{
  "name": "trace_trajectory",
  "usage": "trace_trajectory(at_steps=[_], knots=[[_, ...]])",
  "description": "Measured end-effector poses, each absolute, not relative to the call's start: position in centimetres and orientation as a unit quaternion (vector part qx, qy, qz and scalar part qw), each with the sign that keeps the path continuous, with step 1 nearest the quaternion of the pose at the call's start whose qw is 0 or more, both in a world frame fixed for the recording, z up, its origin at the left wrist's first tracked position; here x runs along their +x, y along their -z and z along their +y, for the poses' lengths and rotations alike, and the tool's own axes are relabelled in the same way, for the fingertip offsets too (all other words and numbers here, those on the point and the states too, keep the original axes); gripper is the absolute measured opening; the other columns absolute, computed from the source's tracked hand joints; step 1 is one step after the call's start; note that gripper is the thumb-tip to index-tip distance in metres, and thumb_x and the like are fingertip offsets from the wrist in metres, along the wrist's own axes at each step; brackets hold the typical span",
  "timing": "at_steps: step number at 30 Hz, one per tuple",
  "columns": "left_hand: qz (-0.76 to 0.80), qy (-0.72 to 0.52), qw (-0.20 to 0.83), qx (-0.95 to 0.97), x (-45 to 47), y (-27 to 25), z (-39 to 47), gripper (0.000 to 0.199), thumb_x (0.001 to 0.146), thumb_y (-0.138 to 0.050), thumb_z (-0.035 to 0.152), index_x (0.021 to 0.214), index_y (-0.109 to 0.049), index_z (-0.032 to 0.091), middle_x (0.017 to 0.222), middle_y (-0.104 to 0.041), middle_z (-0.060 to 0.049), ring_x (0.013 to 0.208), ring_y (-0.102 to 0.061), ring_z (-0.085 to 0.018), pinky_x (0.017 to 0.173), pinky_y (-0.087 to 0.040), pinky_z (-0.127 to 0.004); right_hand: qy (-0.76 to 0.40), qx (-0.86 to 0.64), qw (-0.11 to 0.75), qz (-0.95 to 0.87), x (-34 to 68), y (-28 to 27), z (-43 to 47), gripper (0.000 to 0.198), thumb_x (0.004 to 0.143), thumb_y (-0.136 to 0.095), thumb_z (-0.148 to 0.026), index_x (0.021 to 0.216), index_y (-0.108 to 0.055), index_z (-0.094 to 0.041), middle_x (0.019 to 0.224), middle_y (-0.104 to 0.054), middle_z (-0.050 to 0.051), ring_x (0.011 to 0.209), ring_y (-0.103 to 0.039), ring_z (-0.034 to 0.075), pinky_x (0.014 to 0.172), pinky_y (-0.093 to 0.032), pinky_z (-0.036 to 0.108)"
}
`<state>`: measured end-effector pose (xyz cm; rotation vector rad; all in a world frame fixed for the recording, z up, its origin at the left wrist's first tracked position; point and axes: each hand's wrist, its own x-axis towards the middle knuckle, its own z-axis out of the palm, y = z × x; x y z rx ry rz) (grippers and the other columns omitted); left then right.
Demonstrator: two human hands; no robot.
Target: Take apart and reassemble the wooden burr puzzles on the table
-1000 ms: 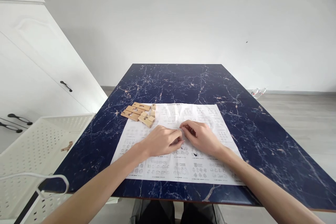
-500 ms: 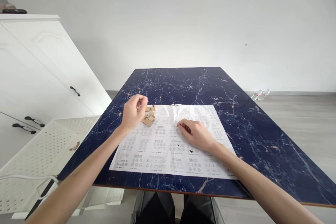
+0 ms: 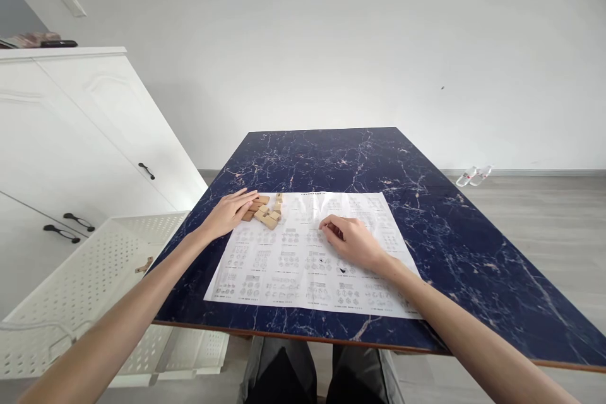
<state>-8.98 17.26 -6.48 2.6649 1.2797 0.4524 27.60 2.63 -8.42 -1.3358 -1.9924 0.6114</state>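
Several small wooden blocks (image 3: pixel 267 219) lie in a cluster at the upper left of a large printed paper sheet (image 3: pixel 284 271). My left hand (image 3: pixel 231 209) lies flat with its fingers stretched out, at the left side of the blocks; its fingertips touch or cover some darker wooden pieces (image 3: pixel 249 214). My right hand (image 3: pixel 349 237) rests on the middle of the sheet with its fingers curled together. Whatever may be between those fingers is hidden. Rows of small diagrams cover the sheet, and a dark mark (image 3: pixel 343 270) shows below the right hand.
The sheet lies on a dark blue marble-patterned table (image 3: pixel 326 158). At the left stand a white cabinet (image 3: pixel 95 113) and a white perforated basket (image 3: pixel 108 252) with a wooden piece (image 3: pixel 144 264) in it. Two clear bottles (image 3: pixel 473 175) are on the floor at the right.
My left hand has come down from above the blocks, moved slightly left and opened out flat beside them. The right hand stays in place. The view has shifted slightly.
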Motion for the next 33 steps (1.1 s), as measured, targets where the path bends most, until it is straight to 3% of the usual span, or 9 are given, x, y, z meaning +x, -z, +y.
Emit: trace_trajectory(at_steps=[10,19,25,33], knots=[[0.489,-0.186,0.067,0.850,-12.4,6.2,11.6,0.065,0.109,-0.030,0.065,0.145,-0.068,0.025,0.152,-0.066,-0.006,0.150,-0.051,-0.032,0.127,-0.040,-0.053,-0.238,-0.509,0.323,-0.762,27.7,8.5,2.5,0.021,0.107,-0.048,-0.028,0.107,-0.069,-0.021,0.079,-0.073,0.004,0.059,-0.060,0.017,0.055,-0.041,0.030],[0.505,-0.190,0.080,0.838,-11.6,6.1,4.0,0.050,0.110,-0.041,0.055,0.140,-0.068,0.027,0.150,-0.066,-0.006,0.157,-0.039,-0.036,0.126,-0.042,-0.058,-0.249,-0.513,0.318,-0.757,27.7,8.5,2.4,0.026,0.107,-0.047,-0.032,0.108,-0.070,-0.020,0.077,-0.073,0.005,0.058,-0.060,0.018,0.054,-0.041,0.031],[0.488,-0.175,0.115,0.847,-9.6,5.7,1.7,0.045,0.109,-0.045,0.055,0.140,-0.067,0.031,0.151,-0.066,-0.006,0.157,-0.039,-0.037,0.118,-0.050,-0.060,-0.253,-0.511,0.324,-0.755,27.7,8.2,2.5,0.024,0.106,-0.048,-0.033,0.106,-0.069,-0.020,0.087,-0.077,0.006,0.068,-0.067,0.019,0.060,-0.047,0.031],[0.464,-0.195,0.096,0.859,-9.9,5.8,1.8,0.041,0.110,-0.047,0.052,0.139,-0.066,0.029,0.145,-0.067,-0.008,0.143,-0.055,-0.033,0.116,-0.053,-0.052,-0.245,-0.506,0.325,-0.760,28.2,7.9,2.2,0.026,0.108,-0.048,-0.035,0.108,-0.070,-0.020,0.082,-0.076,0.005,0.061,-0.061,0.017,0.057,-0.042,0.031]])
